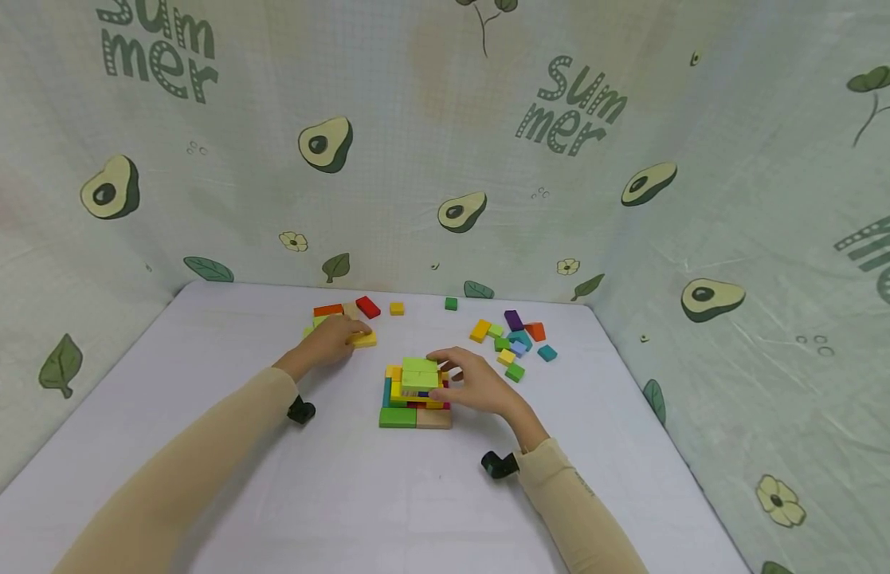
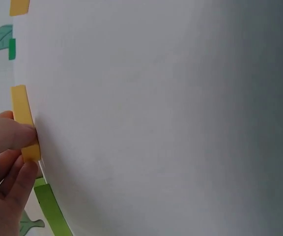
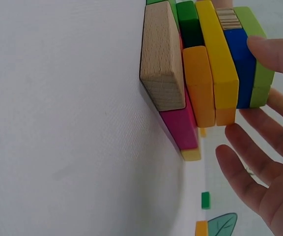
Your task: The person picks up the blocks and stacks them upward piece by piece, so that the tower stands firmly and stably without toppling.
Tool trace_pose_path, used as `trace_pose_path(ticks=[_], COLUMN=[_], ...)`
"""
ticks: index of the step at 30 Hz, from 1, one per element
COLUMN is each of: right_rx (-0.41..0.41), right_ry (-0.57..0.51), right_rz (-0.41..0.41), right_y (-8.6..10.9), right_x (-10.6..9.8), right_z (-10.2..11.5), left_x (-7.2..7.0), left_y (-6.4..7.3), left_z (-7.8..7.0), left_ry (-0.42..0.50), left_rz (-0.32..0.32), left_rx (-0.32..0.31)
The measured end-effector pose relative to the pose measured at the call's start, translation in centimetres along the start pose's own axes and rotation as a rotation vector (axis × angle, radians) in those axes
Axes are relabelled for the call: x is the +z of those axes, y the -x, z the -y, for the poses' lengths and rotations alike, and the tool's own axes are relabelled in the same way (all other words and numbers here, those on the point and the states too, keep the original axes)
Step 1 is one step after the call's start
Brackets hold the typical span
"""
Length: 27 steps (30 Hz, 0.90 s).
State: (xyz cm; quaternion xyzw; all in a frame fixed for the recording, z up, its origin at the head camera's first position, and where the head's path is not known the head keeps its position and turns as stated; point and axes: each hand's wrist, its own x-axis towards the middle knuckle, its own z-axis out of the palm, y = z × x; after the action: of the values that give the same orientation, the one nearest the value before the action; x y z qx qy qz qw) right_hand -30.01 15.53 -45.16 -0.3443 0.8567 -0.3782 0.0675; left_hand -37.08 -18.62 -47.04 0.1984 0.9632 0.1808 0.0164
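Note:
My left hand point(image 1: 330, 339) is at the back left of the table. In the left wrist view, its thumb and fingers pinch a yellow block point(image 2: 22, 105) close to a light green block point(image 2: 52, 209). At mid-table stands a layered block stack point(image 1: 397, 417), topped by light green blocks point(image 1: 419, 365). My right hand point(image 1: 476, 383) is at the stack's right side, fingers spread and loosely bent. Its thumb touches the upper layers beside a blue block point(image 3: 240, 69), while the other fingers reach round the stack's end. A wooden block point(image 3: 161, 44) lies in the lowest layer.
Behind my left hand lie red blocks point(image 1: 368, 307) and an orange-red block point(image 1: 327, 311). A yellow block point(image 1: 397, 308) and a green block point(image 1: 451, 304) sit near the back edge. Several mixed blocks, including a purple one point(image 1: 513, 320), are scattered at the back right.

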Motion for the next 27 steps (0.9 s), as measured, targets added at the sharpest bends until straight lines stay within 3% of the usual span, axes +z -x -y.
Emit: trace_pose_path(ticks=[8, 13, 20, 27], right_rx=[0.011, 0.015, 0.025, 0.033], right_ry=[0.008, 0.018, 0.011, 0.015], right_rz=[-0.007, -0.008, -0.007, -0.007], right_y=[-0.1, -0.1, -0.1, 0.0], right_x=[0.2, 0.2, 0.1, 0.1], right_z=[0.1, 0.2, 0.2, 0.4], left_x=[0.5, 0.4, -1.0, -1.9], left_y=[1.0, 1.5, 3.4, 5.1], left_z=[-0.5, -0.7, -3.1, -5.8], left_ry=[0.022, 0.051, 0.088, 0.141], left_rz=[-0.008, -0.049, -0.125, -0.142], left_rx=[0.048, 0.082, 0.137, 0.188])
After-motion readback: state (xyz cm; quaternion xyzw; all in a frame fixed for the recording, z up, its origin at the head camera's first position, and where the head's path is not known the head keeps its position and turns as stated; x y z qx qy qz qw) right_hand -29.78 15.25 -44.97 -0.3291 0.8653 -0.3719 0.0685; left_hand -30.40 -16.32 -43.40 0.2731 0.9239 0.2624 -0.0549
